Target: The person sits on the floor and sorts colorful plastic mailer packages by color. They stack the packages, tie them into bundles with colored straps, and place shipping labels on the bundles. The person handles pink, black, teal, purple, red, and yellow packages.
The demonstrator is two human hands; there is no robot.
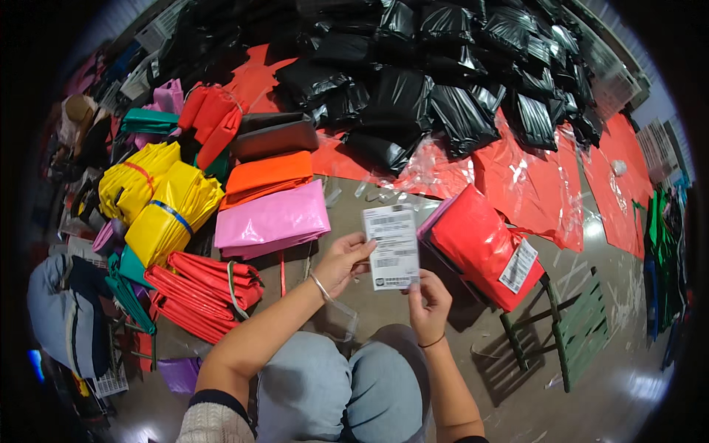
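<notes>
Between my two hands is a white printed label sheet (392,249), held up above my knees; it bears writing and barcodes. My left hand (348,260) pinches its left edge between thumb and fingers. At its lower right corner, my right hand (428,302) grips it the same way. To the right rests a folded red plastic bundle (471,238) with a white label (518,266) stuck near its lower end. A folded pink sheet (271,221) lies left of the held label, with a folded orange sheet (268,176) just behind it.
Black plastic parcels (399,94) are heaped at the back on red sheeting (532,183). Yellow bundles (171,221) and a red bundle (205,293) lie at left. A green slatted stool (584,326) stands at right. Someone's denim-clad part (50,310) shows at far left.
</notes>
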